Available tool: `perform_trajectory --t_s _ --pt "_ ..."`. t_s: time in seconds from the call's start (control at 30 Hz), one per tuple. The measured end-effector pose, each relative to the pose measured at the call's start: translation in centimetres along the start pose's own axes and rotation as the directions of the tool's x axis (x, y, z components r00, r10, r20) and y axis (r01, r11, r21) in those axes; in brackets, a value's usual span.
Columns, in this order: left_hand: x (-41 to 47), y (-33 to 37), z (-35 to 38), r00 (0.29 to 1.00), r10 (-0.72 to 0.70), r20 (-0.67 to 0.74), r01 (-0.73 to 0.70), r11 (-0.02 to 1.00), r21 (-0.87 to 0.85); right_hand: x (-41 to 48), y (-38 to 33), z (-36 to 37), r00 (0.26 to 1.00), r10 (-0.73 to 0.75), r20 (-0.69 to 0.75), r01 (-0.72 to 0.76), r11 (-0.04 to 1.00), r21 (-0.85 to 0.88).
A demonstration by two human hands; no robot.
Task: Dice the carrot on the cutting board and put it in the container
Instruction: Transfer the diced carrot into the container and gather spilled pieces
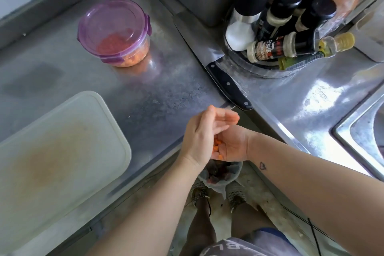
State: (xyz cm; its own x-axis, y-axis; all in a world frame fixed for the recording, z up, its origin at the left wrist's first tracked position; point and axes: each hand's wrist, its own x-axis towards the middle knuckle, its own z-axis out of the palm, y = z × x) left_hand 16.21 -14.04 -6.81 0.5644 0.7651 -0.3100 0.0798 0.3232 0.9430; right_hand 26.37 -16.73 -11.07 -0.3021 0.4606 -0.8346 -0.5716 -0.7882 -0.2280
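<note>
Most of the job looks done from where I sit. Nearest me, past the table edge, both hands meet above a bag (pixel 220 174) on the floor. The right hand (pixel 232 145) lies palm up and cups a small heap of carrot dice (pixel 217 148). Its fingers are hidden under the other hand, so I cannot tell how far they curl. The left hand (pixel 198 135) lies across it, thumb side up, with its fingers straight and together and nothing held. I read it as brushing the bits together or off.

To the left, the board (pixel 58 147) lies on the table (pixel 145 93) with only an orange stain on it. I see no whole carrot and no pieces there, so I judge the cutting finished. Further back, the knife (pixel 227 85) lies flat on the table, just beyond the hands and touched by neither.

Farther off to the left stands the container (pixel 114 33), well apart from the hands. It holds a layer of diced carrot, and its purple lid (pixel 112 16) sits on top. I cannot make out whether the clips are fastened.

What remains, as I judge it, is this last handful. If it belongs in the container, the lid has to come off first. With the hands held over the bag, it could just as well be scrap.
</note>
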Motion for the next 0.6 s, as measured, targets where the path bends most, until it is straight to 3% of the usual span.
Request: perform_trajectory --t_s 0.07,0.17,0.27,0.33,0.43,0.6 --pt "-0.5 0.1 0.2 1.000 -0.010 0.003 0.010 1.000 -0.004 -0.1 0.1 -0.1 1.000 -0.012 0.004 0.012 1.000 -0.028" --pt "-0.6 0.3 -0.6 0.982 0.060 -0.177 -0.062 0.998 -0.007 -0.1 0.4 -0.7 0.996 0.026 -0.080 -0.027 1.000 -0.011" --pt "-0.7 0.2 -1.2 0.946 0.117 -0.304 -0.105 0.993 0.057 -0.1 1.1 -1.5 0.961 -0.026 -0.276 0.030 1.000 0.010" --pt "-0.9 -0.1 -1.2 0.927 0.127 -0.353 -0.101 0.991 0.089 -0.1 1.9 -1.6 0.910 -0.103 -0.402 0.080 0.994 -0.075" --pt "-1.3 -0.4 -1.1 0.926 0.143 -0.349 -0.104 0.986 0.130 0.3 3.1 -1.9 0.835 -0.217 -0.506 0.046 0.944 -0.328" --pt "-1.3 -0.3 -1.1 0.924 0.145 -0.353 -0.100 0.985 0.141 0.8 4.0 -2.9 0.818 -0.252 -0.517 0.041 0.922 -0.385"
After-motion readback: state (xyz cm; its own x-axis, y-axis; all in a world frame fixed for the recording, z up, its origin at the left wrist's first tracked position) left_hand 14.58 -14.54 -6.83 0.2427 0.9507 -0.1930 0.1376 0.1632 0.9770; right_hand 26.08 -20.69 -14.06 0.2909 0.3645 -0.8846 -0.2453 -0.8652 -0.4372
